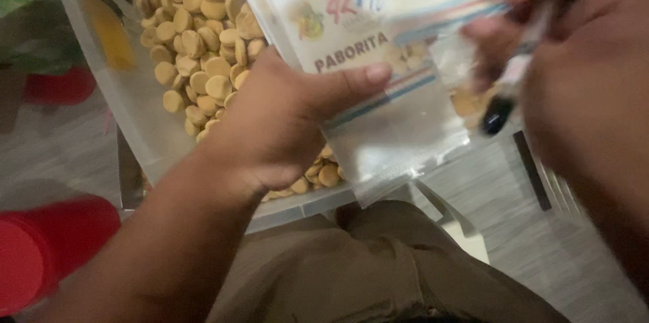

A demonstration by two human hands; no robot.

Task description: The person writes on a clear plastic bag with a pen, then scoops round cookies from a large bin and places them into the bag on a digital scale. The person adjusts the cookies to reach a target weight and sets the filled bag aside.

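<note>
While the left hand (270, 127) pinches a clear plastic bag (378, 73) over a tub of round yellow biscuits (203, 46), the right hand's (574, 73) fingers (493, 39) grip a blurry marker (517, 69).

Single head-worn view, angled steeply down and very near to the clear plastic tub (135, 120) of round biscuits. Tub occupying upper left of frame; lap directly below it (no second view for overlap), floor to its right.
</note>
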